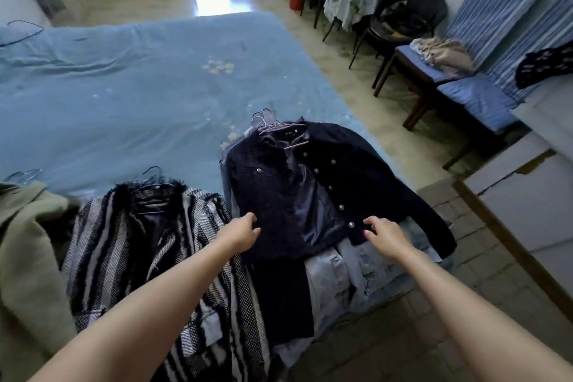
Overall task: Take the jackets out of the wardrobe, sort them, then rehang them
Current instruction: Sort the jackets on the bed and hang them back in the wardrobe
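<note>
Closest to us are our two bare arms, reaching out over the bed. Our left hand (pixel 245 231) rests on the left front edge of the dark blue jacket (pixel 310 195). Its fingers are curled in, and it looks like they pinch a bit of the cloth, but we cannot tell for sure. Our right hand (pixel 386 234) sits at the bottom of the right front edge, just beside the lowest silver button. Its fingers are bent and press down on the cloth. We cannot tell if they really hold it.

The dark blue jacket lies open and flat on top of a pile of pale blue denim jackets (pixel 344 270). It is right between our hands. It runs long-ways away from us, with the bottom edge near our fingers and the collar at the far end. A pink hanger (pixel 280 130) is in the collar, with more hooks bunched just behind it. Both hands are about as near, one on each front flap, so we think the next thing is to close the two flaps or smooth them.

Just to the left lies a striped jacket (pixel 148 245) on its own hanger. Further left is a green coat (pixel 28 245).

Past the piles, the blue bedsheet (pixel 139 87) spreads out far.
</note>
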